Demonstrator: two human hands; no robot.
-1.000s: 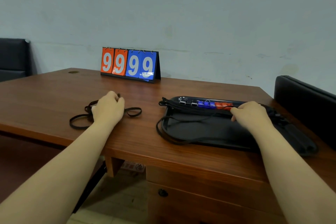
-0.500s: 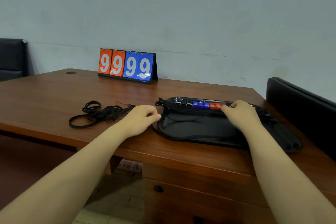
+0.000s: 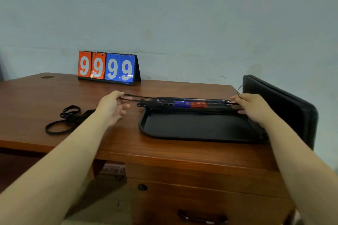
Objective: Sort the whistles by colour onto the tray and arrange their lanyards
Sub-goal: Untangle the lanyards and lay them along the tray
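A black tray (image 3: 197,128) lies on the wooden desk (image 3: 54,97). Along its far edge sit black whistles (image 3: 164,102), blue whistles (image 3: 182,103) and red whistles (image 3: 198,104) in a row. A black lanyard (image 3: 146,97) is stretched taut above that row. My left hand (image 3: 113,106) pinches its left end, left of the tray. My right hand (image 3: 250,106) pinches its right end at the tray's far right corner. More black lanyards (image 3: 67,117) lie tangled on the desk to the left.
A flip scoreboard (image 3: 108,67) showing 9999 stands at the back of the desk. A black padded chair (image 3: 285,104) is close to the tray's right side. Desk drawers are below the front edge.
My left hand left the loose lanyards, came to the tray, took a lanyard end and pulled it left. My right hand shifted right, so the lanyard now runs taut.
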